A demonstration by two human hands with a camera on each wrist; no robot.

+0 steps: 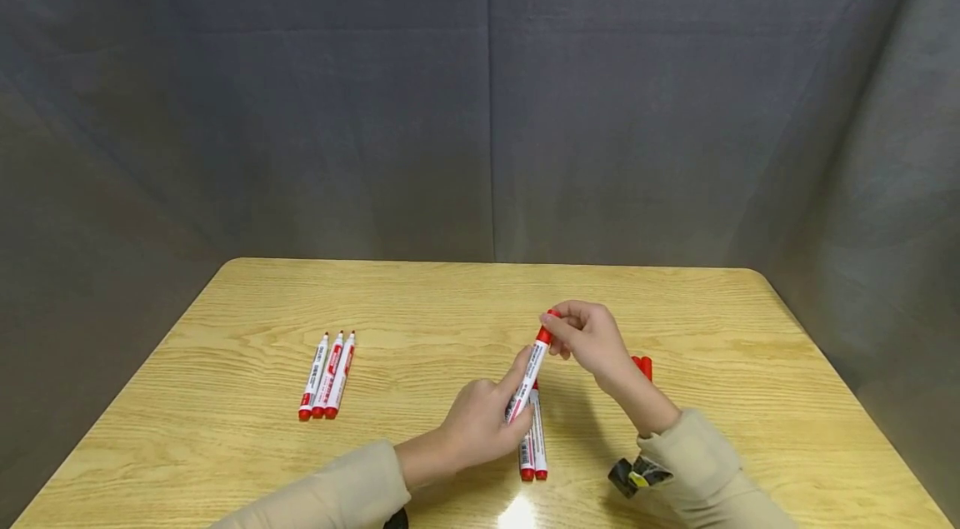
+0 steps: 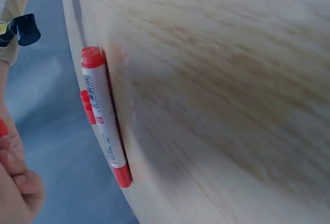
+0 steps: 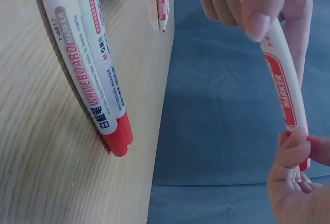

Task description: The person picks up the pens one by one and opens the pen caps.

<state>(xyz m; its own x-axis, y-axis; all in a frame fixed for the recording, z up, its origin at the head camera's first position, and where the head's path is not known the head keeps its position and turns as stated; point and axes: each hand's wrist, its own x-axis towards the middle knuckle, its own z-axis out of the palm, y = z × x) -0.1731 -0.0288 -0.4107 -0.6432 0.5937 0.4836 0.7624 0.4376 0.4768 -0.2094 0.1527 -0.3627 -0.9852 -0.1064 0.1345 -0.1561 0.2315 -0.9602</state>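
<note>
A red-and-white whiteboard marker is held up at a slant between both hands. My left hand grips its white barrel, thumb and index finger on either side. At the upper end my right hand pinches the red cap with thumb and fingertips. In the right wrist view the cap still sits on the barrel, partly covered by fingers. Two more capped whiteboard markers lie side by side on the table beneath the left hand.
Three uncapped markers lie together on the left of the wooden table, tips pointing away. Some loose red caps stand at the right, partly hidden behind the right forearm. A grey curtain surrounds the table's far side.
</note>
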